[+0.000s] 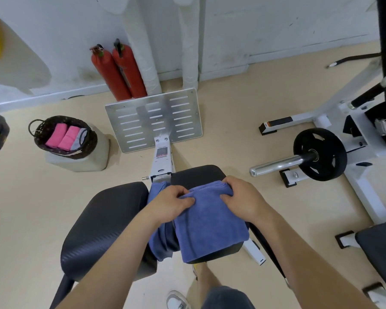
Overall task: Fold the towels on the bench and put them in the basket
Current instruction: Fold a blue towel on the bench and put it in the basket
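Blue towel (210,226): folded, lying on the right pad of the worktop (103,219), lower centre of the frame. Left hand (169,205): fingers curled, pinching the towel's far edge. Right hand (241,197): gripping the same edge nearer its right corner. Basket (86,150): centre left, on a beige block, containing two pink towels (62,136).

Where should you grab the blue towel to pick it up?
Grip the folded blue towel by its thick far edge, a hand near each corner, coming from above. All the layers bunch there, so they should lift together; the left hand and right hand pinch it there.
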Demonstrator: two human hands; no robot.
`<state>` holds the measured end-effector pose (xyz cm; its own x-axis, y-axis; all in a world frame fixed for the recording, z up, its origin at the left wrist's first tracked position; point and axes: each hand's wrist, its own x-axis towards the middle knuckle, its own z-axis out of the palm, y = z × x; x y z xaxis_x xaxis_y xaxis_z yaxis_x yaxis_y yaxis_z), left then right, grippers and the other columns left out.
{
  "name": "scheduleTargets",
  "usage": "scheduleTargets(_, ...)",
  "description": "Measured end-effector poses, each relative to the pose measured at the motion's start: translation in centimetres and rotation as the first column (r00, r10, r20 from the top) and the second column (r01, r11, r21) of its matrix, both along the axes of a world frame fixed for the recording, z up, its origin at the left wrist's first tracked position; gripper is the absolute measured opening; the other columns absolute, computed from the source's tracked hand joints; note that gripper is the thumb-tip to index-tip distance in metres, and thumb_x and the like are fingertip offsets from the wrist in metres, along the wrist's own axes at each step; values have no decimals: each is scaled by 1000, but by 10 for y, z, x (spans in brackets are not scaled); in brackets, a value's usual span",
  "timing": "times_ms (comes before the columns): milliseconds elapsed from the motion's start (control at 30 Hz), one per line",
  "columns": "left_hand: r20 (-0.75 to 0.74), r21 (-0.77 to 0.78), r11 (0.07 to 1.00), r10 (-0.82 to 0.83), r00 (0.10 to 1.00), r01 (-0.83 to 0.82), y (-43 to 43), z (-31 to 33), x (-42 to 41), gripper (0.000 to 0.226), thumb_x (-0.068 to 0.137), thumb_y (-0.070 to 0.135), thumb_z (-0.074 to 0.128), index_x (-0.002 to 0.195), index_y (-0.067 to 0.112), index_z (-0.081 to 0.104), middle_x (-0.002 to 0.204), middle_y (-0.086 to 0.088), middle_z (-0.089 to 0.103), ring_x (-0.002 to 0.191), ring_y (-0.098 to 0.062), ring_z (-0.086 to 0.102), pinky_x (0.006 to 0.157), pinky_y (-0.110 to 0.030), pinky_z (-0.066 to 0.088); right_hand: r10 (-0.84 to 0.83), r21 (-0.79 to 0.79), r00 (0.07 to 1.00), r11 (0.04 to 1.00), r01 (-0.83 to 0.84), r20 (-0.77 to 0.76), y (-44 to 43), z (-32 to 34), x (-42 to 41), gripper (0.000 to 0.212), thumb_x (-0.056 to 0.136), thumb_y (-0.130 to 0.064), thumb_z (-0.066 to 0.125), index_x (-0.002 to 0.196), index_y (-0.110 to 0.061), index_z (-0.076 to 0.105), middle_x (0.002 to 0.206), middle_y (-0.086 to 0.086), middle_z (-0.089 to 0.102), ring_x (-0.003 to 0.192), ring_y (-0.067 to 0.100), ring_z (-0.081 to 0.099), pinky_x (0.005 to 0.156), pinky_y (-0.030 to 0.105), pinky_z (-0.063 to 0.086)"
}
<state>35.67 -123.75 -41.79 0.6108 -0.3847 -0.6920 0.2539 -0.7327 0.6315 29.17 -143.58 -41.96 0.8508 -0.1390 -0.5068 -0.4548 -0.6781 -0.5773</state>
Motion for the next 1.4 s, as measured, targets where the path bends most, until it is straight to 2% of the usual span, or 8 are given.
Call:
scheduleTargets(133,127,77,996,-49,991,39,-4,-11,1,17,89,30,57,94,14,62,77,0,61,70,-13,55,63,-22,41,69,-148,996,986,-76,-54,1,-4,13,17,93,-30,47,107,-20,51,95,-3,63,86,19,59,71,31,46)
scheduleTargets(467,214,188,972,-181,960,141,-8,-20,11,22,97,25,42,106,10,55,98,-7,63,92,-23,59,83,-37,49,337,-462,932,811,-360,-134,10,-13,36,14,94,-12,42,107,-12,41,73,1,51,63,25,48,45,30,25)
scheduleTargets(633,337,293,944,-248,909,149,-15,-29,7,25,96,25,40,98,6,57,91,-9,66,82,-25,60,73,-36,48,379,-507,909,757,-412,-172,12,-22,40,18,90,-7,45,107,-12,40,69,-1,45,62,25,46,44,29,20)
scheduleTargets(833,470,351,929,-281,837,114,0,-42,-4,31,96,43,42,96,18,61,93,1,57,80,-15,53,62,-27,41,345,-423,922,820,-387,-174,11,-30,34,24,98,-22,40,121,-16,42,115,5,50,84,24,50,65,33,36)
scheduleTargets(933,412,197,969,-220,884,149,10,-48,-2,27,94,43,47,103,24,64,100,5,58,89,-11,50,69,-21,34,372,-369,908,829,-419,-195,5,-34,35,30,100,-28,35,126,-23,47,122,2,50,108,24,50,75,35,40)
scheduleTargets(1067,304,79,997,-45,951,22,15,-41,3,12,89,35,61,94,24,64,89,9,66,82,-6,58,66,-16,41,364,-313,898,847,-430,-247,-2,-35,48,21,95,-23,42,100,-20,61,99,0,63,91,23,60,65,31,40)
scheduleTargets(1267,-41,39,986,163,986,-162,20,-35,13,18,80,22,74,85,14,59,72,0,60,65,-12,56,66,-25,48,401,-108,832,875,-472,-382,-10,-25,71,29,88,-18,56,117,-19,57,113,0,60,98,19,56,82,30,47)
scheduleTargets(1400,-163,58,982,184,969,-177,18,-37,21,29,76,17,77,99,12,61,97,-8,66,92,-21,63,84,-34,52,447,21,761,868,-496,-470,-13,-22,88,34,83,-14,63,117,-13,64,108,0,65,95,18,59,81,30,49)
